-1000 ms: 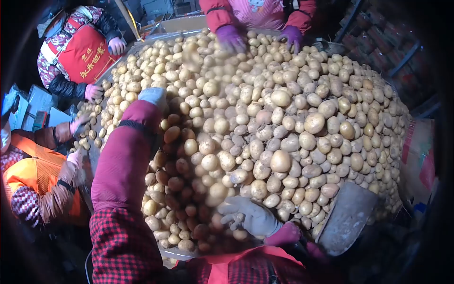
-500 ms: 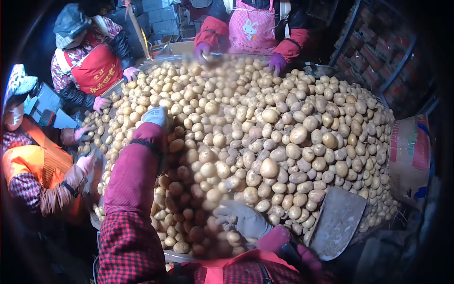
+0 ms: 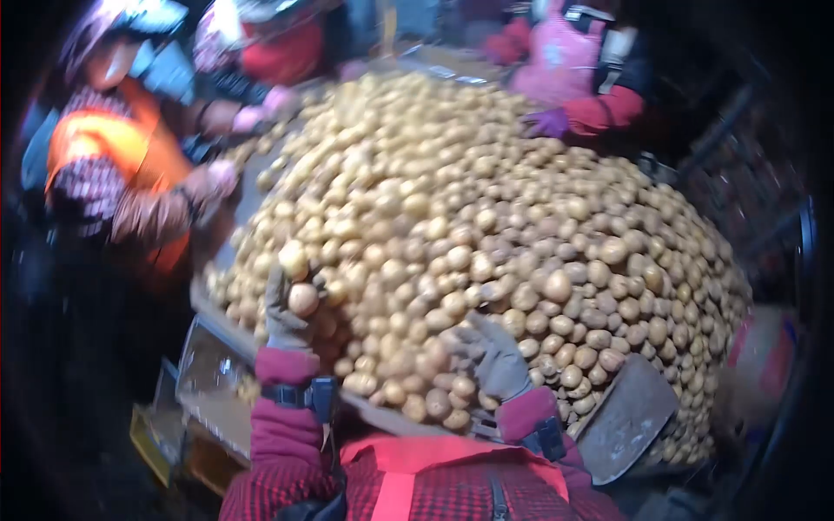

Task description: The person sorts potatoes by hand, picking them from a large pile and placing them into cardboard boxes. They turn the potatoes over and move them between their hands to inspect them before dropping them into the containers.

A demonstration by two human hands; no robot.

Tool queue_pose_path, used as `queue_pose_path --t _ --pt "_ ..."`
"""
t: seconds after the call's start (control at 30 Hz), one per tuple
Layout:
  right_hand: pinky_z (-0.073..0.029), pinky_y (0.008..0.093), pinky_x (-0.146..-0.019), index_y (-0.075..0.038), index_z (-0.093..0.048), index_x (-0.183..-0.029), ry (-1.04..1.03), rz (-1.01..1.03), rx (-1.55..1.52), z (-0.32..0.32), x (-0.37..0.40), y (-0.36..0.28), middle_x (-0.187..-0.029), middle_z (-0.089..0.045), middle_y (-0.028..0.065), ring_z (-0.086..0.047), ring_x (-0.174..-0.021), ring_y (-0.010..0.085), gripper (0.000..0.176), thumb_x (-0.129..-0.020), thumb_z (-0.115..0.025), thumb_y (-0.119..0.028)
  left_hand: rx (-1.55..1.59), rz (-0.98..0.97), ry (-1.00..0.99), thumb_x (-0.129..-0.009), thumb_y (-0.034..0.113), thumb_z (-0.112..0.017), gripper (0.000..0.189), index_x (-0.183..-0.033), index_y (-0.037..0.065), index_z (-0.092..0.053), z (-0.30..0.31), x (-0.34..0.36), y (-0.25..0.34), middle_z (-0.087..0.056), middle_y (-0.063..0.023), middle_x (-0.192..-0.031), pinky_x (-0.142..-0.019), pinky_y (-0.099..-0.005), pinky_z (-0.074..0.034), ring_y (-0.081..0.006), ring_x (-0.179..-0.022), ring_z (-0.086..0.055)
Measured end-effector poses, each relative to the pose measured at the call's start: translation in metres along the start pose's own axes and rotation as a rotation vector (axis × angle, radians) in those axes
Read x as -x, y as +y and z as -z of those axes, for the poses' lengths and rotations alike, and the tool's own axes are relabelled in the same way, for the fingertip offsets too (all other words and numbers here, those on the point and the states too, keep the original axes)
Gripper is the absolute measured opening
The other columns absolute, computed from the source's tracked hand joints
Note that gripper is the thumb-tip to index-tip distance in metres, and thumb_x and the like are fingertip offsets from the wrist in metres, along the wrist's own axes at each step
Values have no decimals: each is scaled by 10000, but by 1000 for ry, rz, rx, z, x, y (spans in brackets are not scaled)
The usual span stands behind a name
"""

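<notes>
A large heap of potatoes (image 3: pixel 486 226) lies in front of me. My left hand (image 3: pixel 284 314), in a grey glove, is at the near left of the heap, its fingers curled around a potato (image 3: pixel 303 300). Another potato (image 3: pixel 294 259) shows at its fingertips. Closer to the middle, my right hand (image 3: pixel 499 358), gloved as well, rests at the near edge of the heap with fingers stretched out against potatoes. Motion blur softens both hands.
A scoop-like metal shovel (image 3: pixel 627 421) leans on the heap at right. Metal bins (image 3: pixel 213 373) stand at lower left. Co-workers work around the far side, one in an orange apron (image 3: pixel 130 148), another in a pink apron (image 3: pixel 556 56). A sack (image 3: pixel 760 369) stands far right.
The view has swung left. My left hand has drawn back from the far left of the heap to its near side and now holds a potato. My right hand stays at the near edge.
</notes>
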State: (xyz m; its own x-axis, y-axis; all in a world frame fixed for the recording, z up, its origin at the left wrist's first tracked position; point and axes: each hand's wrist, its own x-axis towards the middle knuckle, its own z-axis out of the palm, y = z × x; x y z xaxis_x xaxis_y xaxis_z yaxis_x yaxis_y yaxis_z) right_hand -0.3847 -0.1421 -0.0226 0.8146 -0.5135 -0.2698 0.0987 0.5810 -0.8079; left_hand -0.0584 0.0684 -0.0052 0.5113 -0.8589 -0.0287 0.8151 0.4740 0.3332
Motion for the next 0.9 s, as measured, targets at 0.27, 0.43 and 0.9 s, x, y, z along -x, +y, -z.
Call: queue_pose_path --t 0.27,0.43,0.9 --pt "-570 341 -836 -143 -420 -1596 54 -36 -29 18 -3 3 -1552 -494 114 -594 -1264 290 578 -1099 -441 -438 -356 -528 350 -1041 399 -648 505 -1382 34 -573 27 92 45 -707 -107 -1091 -730 -352 -591 -224 -845 -703" --pt "-566 345 -845 -194 -410 -1615 59 -153 -149 22 -8 -6 -1568 -509 75 -594 -1298 273 574 -1117 -409 -480 -511 -649 597 -1072 358 -623 500 -1491 99 -536 72 181 57 -699 -98 -1142 -759 -348 -618 -190 -924 -700" --pt "-534 291 -849 -139 -339 -1653 -57 -141 -184 34 -8 -10 -1632 -435 100 -547 -1325 245 571 -1139 -403 -378 -509 -951 1218 -1059 289 -637 530 -1553 185 -475 87 302 67 -651 -40 -1219 -742 -303 -585 -142 -873 -668"
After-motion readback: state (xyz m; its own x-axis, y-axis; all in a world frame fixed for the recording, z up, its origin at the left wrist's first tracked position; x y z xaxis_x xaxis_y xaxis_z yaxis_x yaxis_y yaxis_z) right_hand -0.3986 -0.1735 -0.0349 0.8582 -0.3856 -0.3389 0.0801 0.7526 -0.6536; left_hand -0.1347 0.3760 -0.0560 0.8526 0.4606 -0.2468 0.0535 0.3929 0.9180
